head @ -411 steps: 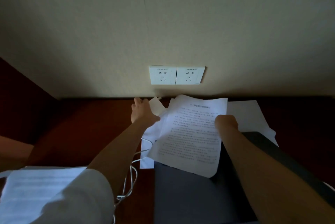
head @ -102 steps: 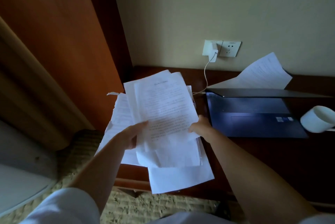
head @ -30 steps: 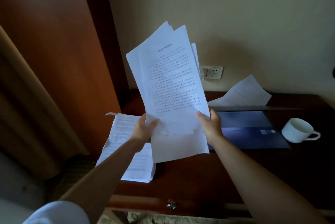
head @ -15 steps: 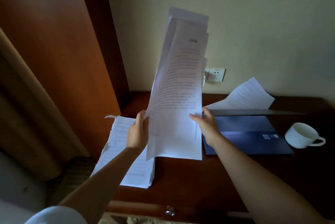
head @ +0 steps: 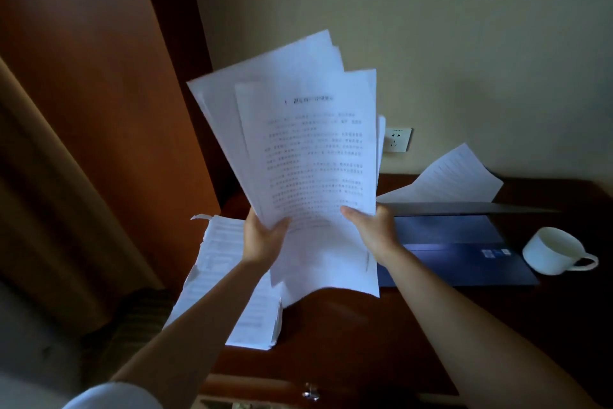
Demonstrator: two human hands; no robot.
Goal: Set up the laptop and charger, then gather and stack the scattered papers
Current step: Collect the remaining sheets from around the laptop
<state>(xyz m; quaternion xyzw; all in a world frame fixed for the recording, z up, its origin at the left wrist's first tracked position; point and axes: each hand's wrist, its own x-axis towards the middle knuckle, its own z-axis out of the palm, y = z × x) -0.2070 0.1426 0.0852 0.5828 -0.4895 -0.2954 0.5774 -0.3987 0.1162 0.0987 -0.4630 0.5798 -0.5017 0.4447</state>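
Above a dark desk (head: 381, 335), left hand (head: 262, 243) and right hand (head: 373, 231) grip a fanned sheaf (head: 305, 160), mid-gathering; squaring its edges, then lowering it onto the stack (head: 229, 276) beside the laptop (head: 464, 243), likely comes next.

both arms raised forward, each hand gripping from one side

the left hand (head: 262, 241) is lifted with its thumb curled over the front of the sheaf of papers (head: 305, 156) at its lower left edge; the right hand (head: 373, 231) pinches the lower right edge, thumb on the front. both forearms are bare and angle up from the bottom corners, wrists about level.
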